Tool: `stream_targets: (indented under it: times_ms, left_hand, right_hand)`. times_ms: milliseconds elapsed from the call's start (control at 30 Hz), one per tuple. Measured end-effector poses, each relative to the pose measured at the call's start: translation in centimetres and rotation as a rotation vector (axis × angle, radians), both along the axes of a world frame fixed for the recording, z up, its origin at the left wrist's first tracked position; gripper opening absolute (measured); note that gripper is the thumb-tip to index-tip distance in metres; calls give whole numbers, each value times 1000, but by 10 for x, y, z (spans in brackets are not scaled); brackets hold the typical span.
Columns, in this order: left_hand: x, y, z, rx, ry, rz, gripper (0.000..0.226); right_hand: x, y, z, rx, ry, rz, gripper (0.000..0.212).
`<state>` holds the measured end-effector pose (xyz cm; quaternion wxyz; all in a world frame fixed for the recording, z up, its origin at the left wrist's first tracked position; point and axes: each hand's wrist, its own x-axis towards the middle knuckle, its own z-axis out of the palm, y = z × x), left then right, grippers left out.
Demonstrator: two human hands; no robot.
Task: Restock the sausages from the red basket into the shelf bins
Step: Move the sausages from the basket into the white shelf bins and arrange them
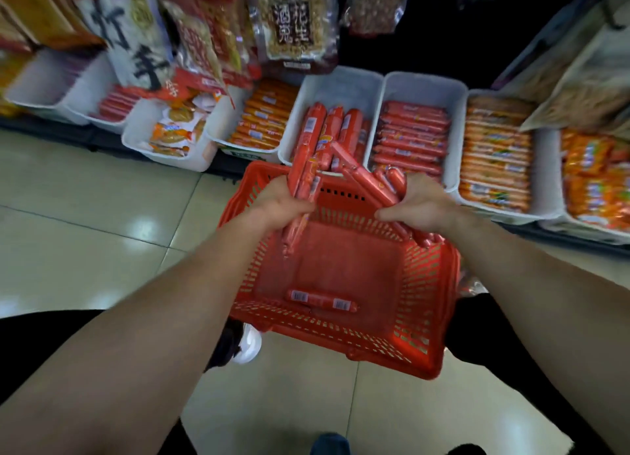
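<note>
Both loaded: left hand (283, 203) and right hand (422, 206) are gripping sausages (304, 154) over the red basket (422, 284). Next, likely heading for the twelve o'clock bin (341, 83).

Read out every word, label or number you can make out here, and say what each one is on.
"酒鬼花生": on the clear peanut bag hanging at the top.
"手": big black brush character on the white hanging bag; the character above it is too blurred.
Loose sausage in the red basket: barcode labels, digits too small.
Sausage wrappers in the white bin: print too blurred.
</note>
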<state>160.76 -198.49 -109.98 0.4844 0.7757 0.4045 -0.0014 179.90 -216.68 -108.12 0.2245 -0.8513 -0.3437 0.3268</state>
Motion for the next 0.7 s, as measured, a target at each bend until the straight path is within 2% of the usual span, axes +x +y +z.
stream_targets:
  times_ms: [67, 233, 367, 500, 700]
  left_hand:
    - [12, 5, 19, 25, -23, -9, 29]
    - [41, 16, 37, 17, -45, -23, 39]
    - [64, 23, 27, 35, -5, 9, 48]
    - [83, 33, 7, 6, -9, 8, 54]
    - [102, 49, -25, 18, 33, 14, 55]
  right_hand:
    - [16, -4, 24, 30, -28, -45, 27]
    - [51, -12, 48, 58, -74, -180, 29]
    - [79, -11, 35, 23, -68, -201, 28]
    - [111, 2, 10, -61, -113, -140, 28]
    - [158, 23, -26, -370, -247, 95, 35]
